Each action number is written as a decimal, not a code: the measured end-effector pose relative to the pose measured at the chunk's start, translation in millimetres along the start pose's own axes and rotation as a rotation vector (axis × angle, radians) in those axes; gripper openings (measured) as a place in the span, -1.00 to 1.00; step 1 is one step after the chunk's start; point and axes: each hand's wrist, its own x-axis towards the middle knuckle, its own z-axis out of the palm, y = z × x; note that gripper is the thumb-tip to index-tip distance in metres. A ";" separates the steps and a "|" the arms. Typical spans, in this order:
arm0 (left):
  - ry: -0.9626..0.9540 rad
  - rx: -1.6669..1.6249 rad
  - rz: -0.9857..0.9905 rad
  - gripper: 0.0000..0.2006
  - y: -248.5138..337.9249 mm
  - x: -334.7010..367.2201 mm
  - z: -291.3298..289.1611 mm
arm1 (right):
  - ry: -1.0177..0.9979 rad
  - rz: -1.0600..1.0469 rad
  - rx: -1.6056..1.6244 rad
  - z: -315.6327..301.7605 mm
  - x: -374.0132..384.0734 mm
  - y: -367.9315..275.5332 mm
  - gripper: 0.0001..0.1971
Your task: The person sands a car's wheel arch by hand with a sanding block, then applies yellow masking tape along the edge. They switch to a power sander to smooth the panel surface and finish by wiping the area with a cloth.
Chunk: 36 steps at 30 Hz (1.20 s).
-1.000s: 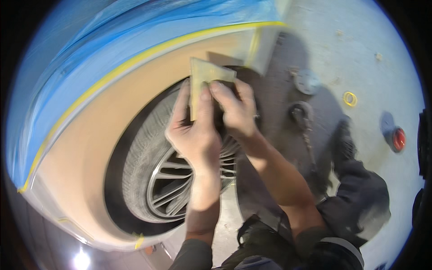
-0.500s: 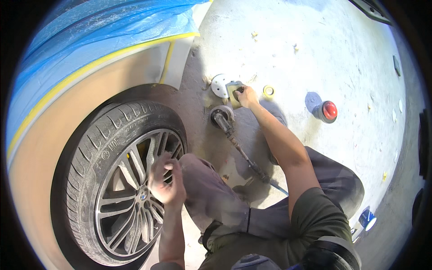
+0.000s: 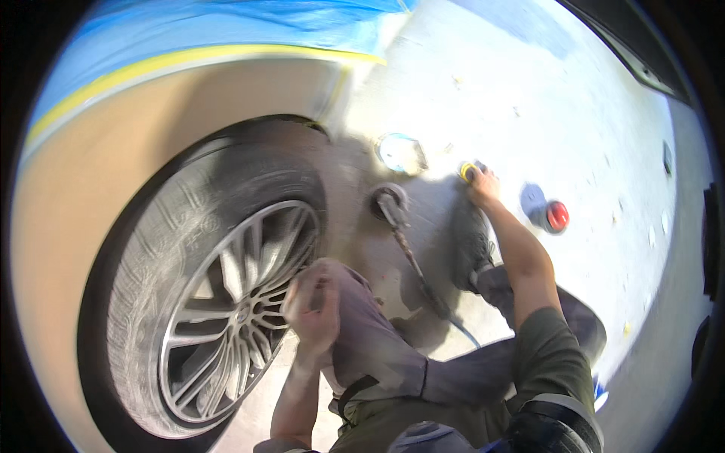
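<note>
My right hand (image 3: 484,186) reaches to the floor, its fingers closed on a small roll of yellow masking tape (image 3: 465,171). To its left lie a round white disc (image 3: 395,151) and a pale flat piece, blurred, at its edge. A round-headed sander (image 3: 391,202) with a hose on its handle lies nearer to me. My left hand (image 3: 313,306) is raised between the car wheel (image 3: 243,309) and my knee. Motion smears its fingers, and I see no object in it.
A tan car panel (image 3: 53,219), masked with yellow tape and blue plastic film (image 3: 226,26), arches over the tyre at left. On the floor at right stands a red-topped round object (image 3: 557,217). Scraps are scattered about the pale floor. A dark frame (image 3: 627,53) crosses the far right corner.
My right hand has let go of the flat square piece beside the white disc and moved right to the tape roll. My left hand has shifted right, toward my knee. The view has shifted.
</note>
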 end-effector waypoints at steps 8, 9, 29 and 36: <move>0.011 -0.076 -0.079 -0.65 13.7 12.9 -3.3 | -0.415 -0.671 -0.378 -154.0 -6.0 -85.5 -0.77; -0.002 -0.107 -0.094 -0.62 15.2 18.3 -3.8 | -0.427 -0.848 -0.318 -182.9 -10.8 -113.0 -0.76; 0.546 0.218 0.069 -0.91 128.6 30.6 -67.6 | -0.253 -2.129 0.962 -326.2 -91.2 -365.3 -0.56; 1.116 0.396 0.378 -0.95 153.8 3.0 -160.4 | 0.459 -2.031 0.515 -420.2 -39.6 -367.6 -0.79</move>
